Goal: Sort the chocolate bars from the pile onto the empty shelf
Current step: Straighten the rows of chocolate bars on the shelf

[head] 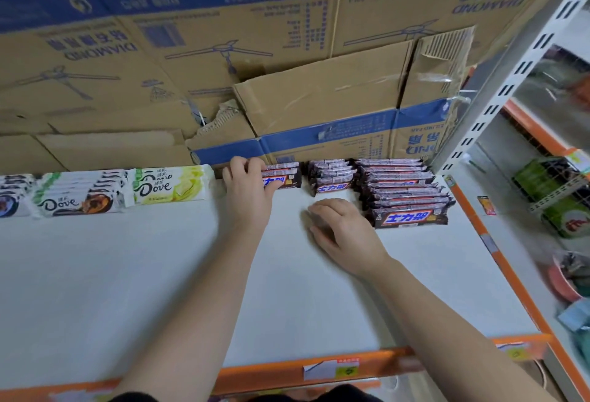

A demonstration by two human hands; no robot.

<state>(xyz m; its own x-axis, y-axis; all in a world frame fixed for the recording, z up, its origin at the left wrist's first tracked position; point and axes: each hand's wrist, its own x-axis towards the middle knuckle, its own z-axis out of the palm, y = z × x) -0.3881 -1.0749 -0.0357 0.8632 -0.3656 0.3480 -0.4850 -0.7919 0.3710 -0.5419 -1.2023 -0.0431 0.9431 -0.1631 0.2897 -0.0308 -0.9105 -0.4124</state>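
Observation:
My left hand (247,189) grips the left end of a short row of dark brown Snickers bars (284,176) at the back of the white shelf (159,274). A second short row of Snickers bars (332,175) lies just right of it, and a long row (404,192) runs toward me at the far right. My right hand (343,229) rests palm down on the shelf in front of the middle row, fingers curled, a blurred dark shape under its fingers. White Dove bars (78,194) and a yellow-green Dove bar (172,184) line the back left.
Brown and blue cardboard boxes (319,98) stand behind the bars. The shelf has an orange front edge (287,369) with a price label (332,368). A slotted white upright (498,95) and a neighbouring shelf with green packets (552,197) are on the right.

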